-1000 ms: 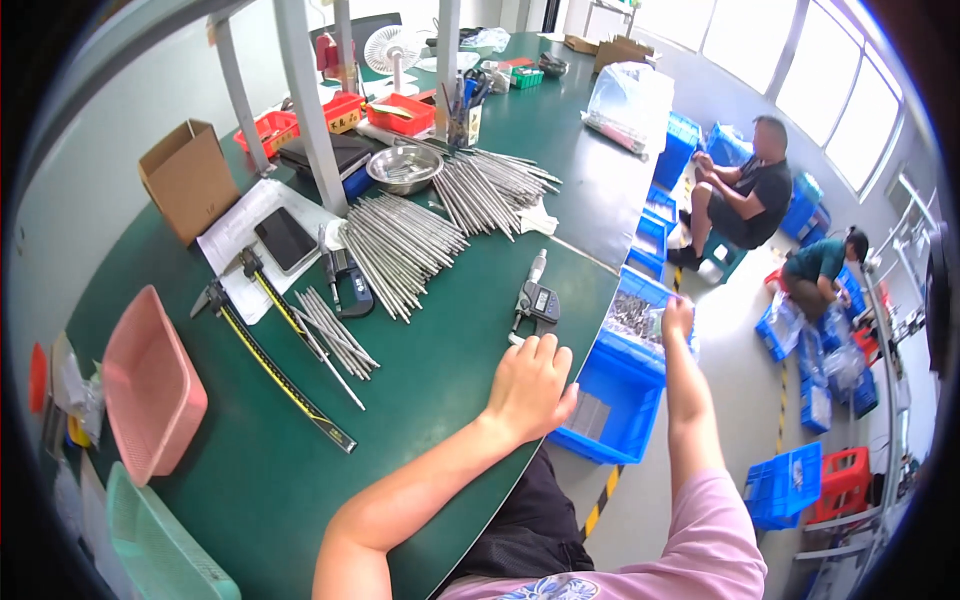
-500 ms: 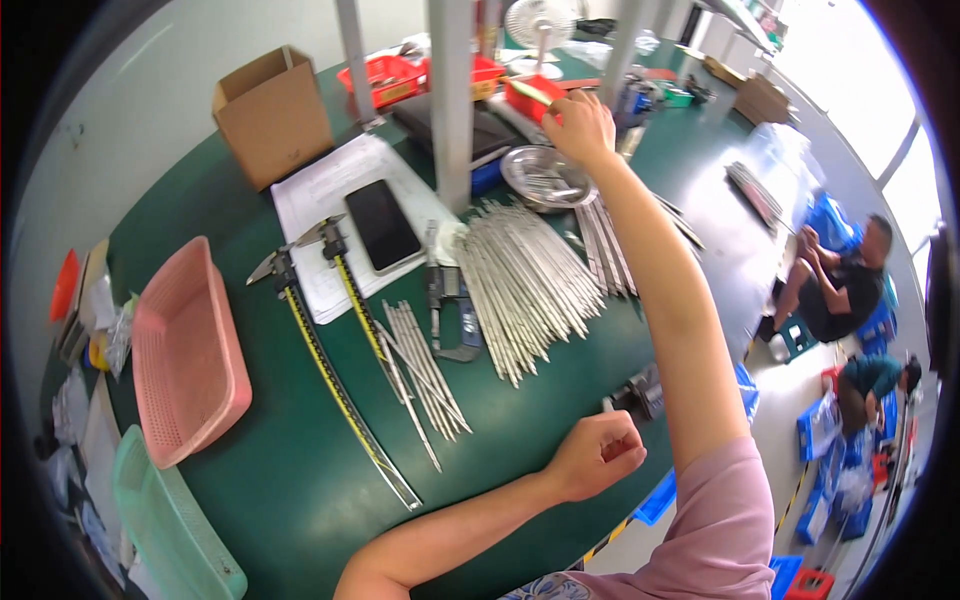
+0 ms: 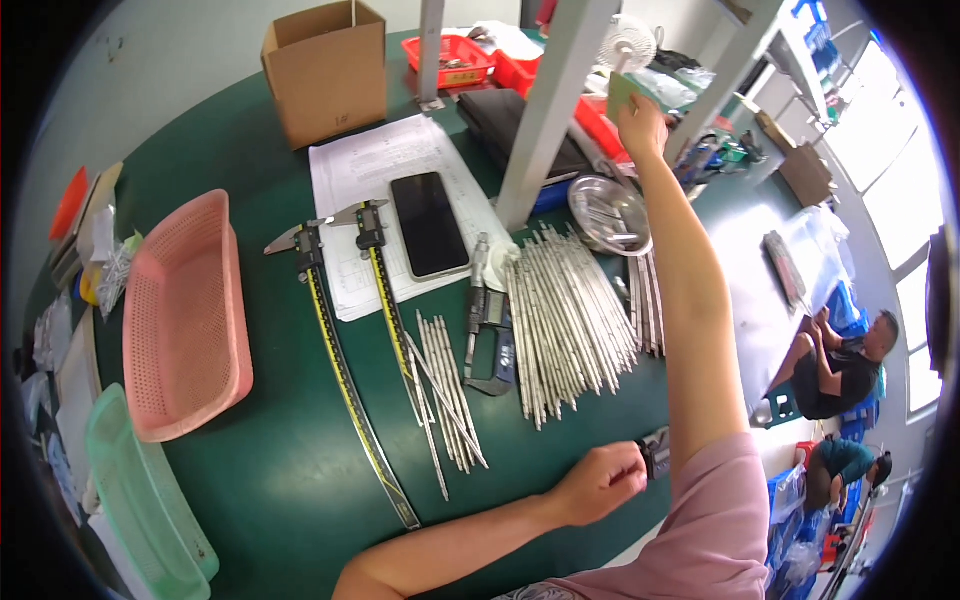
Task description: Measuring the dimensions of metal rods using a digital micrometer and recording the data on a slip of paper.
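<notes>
My right hand [image 3: 644, 125], at the end of the outstretched right arm, pinches a pale green flat piece [image 3: 622, 94] at the back of the table. Just below it is a round metal bowl [image 3: 612, 246] with small metal parts inside. My left hand [image 3: 602, 484] is curled closed near the front edge, beside a black gauge-like device [image 3: 655, 452]; nothing shows in its fingers. A large row of thin metal rods [image 3: 565, 325] lies in the middle, with a smaller bunch of rods [image 3: 452, 395] to its left. Between them rests a micrometer [image 3: 489, 335].
Two long calipers [image 3: 340, 370] [image 3: 392, 300], a phone [image 3: 429, 225] and papers [image 3: 350, 170] lie left of the rods. Pink [image 3: 187, 320] and green [image 3: 150, 490] baskets stand far left, a carton [image 3: 325, 75] behind. A grey post [image 3: 550, 110] rises mid-table. Two people sit at right.
My right hand has gone farther back, and the pale green piece now turns its broad face to view. The curled left hand appears closer to the black device. The whole view has shifted.
</notes>
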`<state>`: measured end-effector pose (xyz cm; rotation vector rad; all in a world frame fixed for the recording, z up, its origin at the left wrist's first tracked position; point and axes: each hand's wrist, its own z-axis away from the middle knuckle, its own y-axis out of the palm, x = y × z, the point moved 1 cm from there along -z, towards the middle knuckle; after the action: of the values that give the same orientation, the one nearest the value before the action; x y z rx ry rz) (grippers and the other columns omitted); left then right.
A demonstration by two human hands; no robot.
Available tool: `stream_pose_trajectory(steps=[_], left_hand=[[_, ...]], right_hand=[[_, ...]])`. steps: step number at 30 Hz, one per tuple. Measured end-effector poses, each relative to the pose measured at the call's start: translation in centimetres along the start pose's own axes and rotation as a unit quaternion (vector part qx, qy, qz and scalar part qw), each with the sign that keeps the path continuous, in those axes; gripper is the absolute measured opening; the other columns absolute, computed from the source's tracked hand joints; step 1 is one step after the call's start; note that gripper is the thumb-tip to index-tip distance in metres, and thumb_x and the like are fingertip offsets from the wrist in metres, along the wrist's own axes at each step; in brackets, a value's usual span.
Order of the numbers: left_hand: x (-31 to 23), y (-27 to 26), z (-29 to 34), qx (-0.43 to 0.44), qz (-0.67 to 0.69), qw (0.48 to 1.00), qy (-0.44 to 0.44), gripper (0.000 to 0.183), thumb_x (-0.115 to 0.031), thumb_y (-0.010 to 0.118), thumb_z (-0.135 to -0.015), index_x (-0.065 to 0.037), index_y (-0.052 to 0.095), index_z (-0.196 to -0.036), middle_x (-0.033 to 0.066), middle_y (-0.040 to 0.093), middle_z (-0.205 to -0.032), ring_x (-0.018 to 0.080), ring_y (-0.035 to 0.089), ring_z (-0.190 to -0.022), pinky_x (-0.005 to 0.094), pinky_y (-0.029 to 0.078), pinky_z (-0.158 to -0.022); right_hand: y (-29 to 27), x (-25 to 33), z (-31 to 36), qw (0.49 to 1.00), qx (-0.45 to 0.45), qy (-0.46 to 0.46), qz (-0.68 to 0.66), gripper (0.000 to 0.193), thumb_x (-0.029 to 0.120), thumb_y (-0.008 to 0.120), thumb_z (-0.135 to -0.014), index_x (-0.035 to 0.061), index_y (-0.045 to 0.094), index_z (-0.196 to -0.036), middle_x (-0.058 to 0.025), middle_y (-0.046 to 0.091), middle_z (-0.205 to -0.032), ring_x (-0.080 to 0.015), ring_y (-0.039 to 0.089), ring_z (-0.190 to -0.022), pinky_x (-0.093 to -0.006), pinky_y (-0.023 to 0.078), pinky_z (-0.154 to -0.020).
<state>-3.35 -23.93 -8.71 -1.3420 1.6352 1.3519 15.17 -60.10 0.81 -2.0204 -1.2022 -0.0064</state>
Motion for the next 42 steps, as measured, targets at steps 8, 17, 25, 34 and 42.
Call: stream_pose_trajectory(steps=[8,17,25,34,42], left_hand=[[1.3,-1.3,-0.5,0.003,0.145,0.989,-0.031,0.019,-0.021,0.046,-0.082,-0.005,0.049,-0.072,0.0001,0.043,-0.054,0.0046,0.040,-0.046,0.0194,0.030,-0.040],[0.3,-2.3,3.6,-0.090,0.387,0.915,-0.066,0.094,-0.080,0.018,-0.064,-0.010,0.028,-0.125,0.0147,0.050,-0.093,0.0235,0.055,-0.066,0.0345,0.044,-0.057],[-3.7,-5.2,12.1,-0.185,0.396,0.899,-0.042,0.100,-0.081,0.034,-0.059,-0.020,0.014,-0.135,0.0145,0.043,-0.108,0.0263,0.048,-0.089,0.0455,0.041,-0.073],[-2.1,-7.0,12.3,-0.142,0.405,0.902,-0.049,0.064,-0.063,0.050,-0.065,-0.015,0.043,-0.106,0.0054,0.055,-0.082,0.0227,0.057,-0.067,0.0394,0.046,-0.057],[-5.5,-6.8,13.7,0.023,0.312,0.940,-0.136,0.074,-0.061,0.044,-0.075,-0.008,0.029,-0.125,0.0195,0.051,-0.101,0.0328,0.058,-0.080,0.0436,0.048,-0.065]], right_hand=[[-14.6,4.0,8.0,0.980,0.058,-0.007,-0.189,0.033,0.008,0.064,-0.062,0.0037,0.063,-0.095,-0.0071,0.063,-0.080,-0.0110,0.057,-0.071,-0.0239,0.045,-0.067],[-27.2,9.6,27.3,0.934,0.261,-0.168,-0.175,0.013,0.000,0.056,-0.076,-0.0011,0.060,-0.087,-0.0063,0.057,-0.072,-0.0114,0.054,-0.064,-0.0216,0.043,-0.056],[-27.6,19.3,35.1,0.838,0.360,-0.406,-0.062,0.005,0.001,0.062,-0.065,0.0027,0.058,-0.067,-0.0098,0.043,-0.055,-0.0220,0.043,-0.045,-0.0327,0.032,-0.042],[-25.9,19.0,34.2,0.784,0.570,-0.051,-0.239,0.029,0.003,0.069,-0.051,0.0102,0.040,-0.053,0.0070,0.038,-0.055,-0.0024,0.031,-0.048,-0.0186,0.022,-0.042],[-27.1,14.2,28.0,0.878,0.308,-0.321,-0.177,0.024,0.015,0.067,-0.061,0.0045,0.049,-0.073,-0.0110,0.056,-0.094,-0.0213,0.050,-0.093,-0.0331,0.038,-0.079]])
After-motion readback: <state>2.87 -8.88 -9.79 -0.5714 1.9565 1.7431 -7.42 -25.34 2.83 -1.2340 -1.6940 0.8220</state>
